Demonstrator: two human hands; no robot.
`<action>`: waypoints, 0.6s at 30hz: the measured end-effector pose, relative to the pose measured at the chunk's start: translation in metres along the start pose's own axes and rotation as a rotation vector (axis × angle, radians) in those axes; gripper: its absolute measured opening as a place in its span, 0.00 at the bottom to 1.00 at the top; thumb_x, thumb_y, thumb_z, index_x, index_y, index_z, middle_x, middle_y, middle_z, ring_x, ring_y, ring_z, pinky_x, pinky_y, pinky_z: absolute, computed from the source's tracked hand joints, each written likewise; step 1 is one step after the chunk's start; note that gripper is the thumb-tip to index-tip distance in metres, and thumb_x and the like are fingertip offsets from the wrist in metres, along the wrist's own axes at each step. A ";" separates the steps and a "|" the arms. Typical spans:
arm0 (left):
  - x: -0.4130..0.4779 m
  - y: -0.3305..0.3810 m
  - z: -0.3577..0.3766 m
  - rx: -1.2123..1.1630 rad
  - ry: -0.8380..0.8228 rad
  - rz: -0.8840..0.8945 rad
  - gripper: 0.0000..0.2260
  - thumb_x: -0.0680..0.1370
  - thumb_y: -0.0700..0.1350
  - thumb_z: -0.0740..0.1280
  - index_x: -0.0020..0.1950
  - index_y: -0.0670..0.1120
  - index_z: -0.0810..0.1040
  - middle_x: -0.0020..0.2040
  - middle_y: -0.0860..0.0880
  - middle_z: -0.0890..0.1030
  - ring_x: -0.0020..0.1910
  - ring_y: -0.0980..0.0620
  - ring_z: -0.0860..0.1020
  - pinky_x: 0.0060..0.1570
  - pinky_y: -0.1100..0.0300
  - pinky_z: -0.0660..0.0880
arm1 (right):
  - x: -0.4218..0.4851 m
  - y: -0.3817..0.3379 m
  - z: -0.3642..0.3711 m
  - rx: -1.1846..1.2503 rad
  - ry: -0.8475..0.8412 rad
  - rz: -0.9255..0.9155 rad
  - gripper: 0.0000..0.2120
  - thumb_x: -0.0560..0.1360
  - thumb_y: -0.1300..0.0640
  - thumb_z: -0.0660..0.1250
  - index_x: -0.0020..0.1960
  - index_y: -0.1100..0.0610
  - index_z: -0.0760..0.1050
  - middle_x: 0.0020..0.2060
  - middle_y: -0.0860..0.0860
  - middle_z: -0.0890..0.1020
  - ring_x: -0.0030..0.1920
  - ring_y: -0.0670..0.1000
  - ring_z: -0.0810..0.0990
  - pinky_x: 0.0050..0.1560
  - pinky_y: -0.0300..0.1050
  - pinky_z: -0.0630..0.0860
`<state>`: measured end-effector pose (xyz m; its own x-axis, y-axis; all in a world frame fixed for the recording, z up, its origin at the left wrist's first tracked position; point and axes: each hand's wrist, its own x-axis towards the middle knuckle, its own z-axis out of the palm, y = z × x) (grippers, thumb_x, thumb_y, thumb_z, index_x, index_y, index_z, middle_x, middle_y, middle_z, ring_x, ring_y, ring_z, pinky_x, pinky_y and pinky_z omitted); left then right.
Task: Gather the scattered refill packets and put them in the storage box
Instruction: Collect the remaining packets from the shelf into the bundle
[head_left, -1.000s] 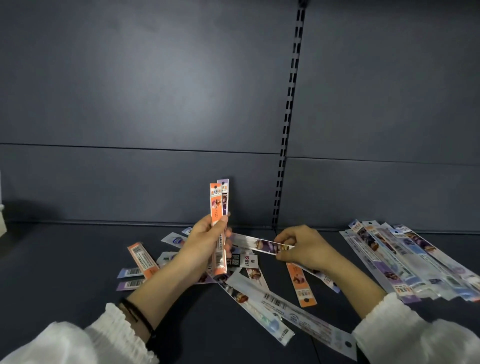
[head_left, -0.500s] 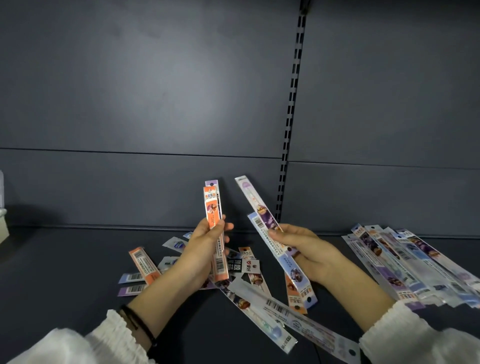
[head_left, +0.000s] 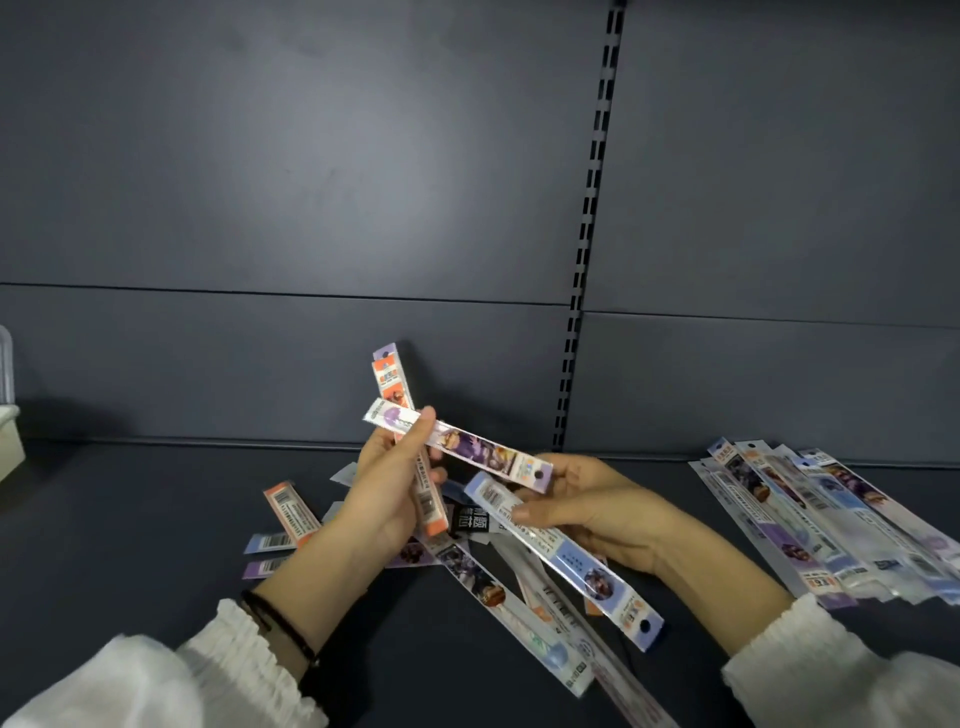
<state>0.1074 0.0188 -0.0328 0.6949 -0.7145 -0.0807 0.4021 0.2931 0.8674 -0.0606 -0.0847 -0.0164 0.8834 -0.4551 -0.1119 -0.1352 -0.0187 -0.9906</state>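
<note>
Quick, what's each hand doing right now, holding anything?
Left hand: grips the upright orange refill packet, thumb pinching the purple refill packet too.
Right hand: pinches the light-blue refill packet.

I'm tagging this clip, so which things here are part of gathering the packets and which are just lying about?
Job: orange packets in left hand; blue packet in right hand; purple packet between them; loose packets on shelf; fanned packets at right; white container at left edge, possibly the box.
Not the job: slotted upright; black wristband.
</note>
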 end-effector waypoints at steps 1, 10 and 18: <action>0.001 0.003 -0.002 0.001 0.010 -0.001 0.06 0.75 0.45 0.70 0.47 0.48 0.74 0.30 0.51 0.77 0.27 0.56 0.72 0.29 0.62 0.71 | 0.001 0.001 -0.001 0.056 0.032 -0.009 0.17 0.69 0.70 0.72 0.56 0.60 0.79 0.48 0.57 0.85 0.45 0.51 0.84 0.48 0.43 0.82; -0.004 0.006 -0.001 0.053 -0.143 -0.062 0.14 0.71 0.53 0.71 0.52 0.47 0.79 0.41 0.51 0.85 0.36 0.56 0.80 0.30 0.63 0.72 | 0.010 0.008 -0.016 0.389 0.301 0.033 0.02 0.73 0.62 0.70 0.45 0.59 0.81 0.31 0.53 0.83 0.26 0.46 0.78 0.28 0.37 0.76; 0.007 0.024 -0.020 0.121 -0.074 -0.195 0.20 0.79 0.60 0.55 0.54 0.45 0.75 0.46 0.45 0.82 0.33 0.50 0.76 0.27 0.64 0.69 | 0.008 -0.003 -0.046 0.142 0.190 0.141 0.14 0.65 0.58 0.74 0.49 0.60 0.81 0.35 0.54 0.84 0.33 0.48 0.81 0.37 0.39 0.78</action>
<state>0.1339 0.0339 -0.0221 0.5641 -0.7958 -0.2202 0.4466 0.0698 0.8920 -0.0736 -0.1294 -0.0108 0.7586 -0.6034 -0.2456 -0.1745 0.1751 -0.9690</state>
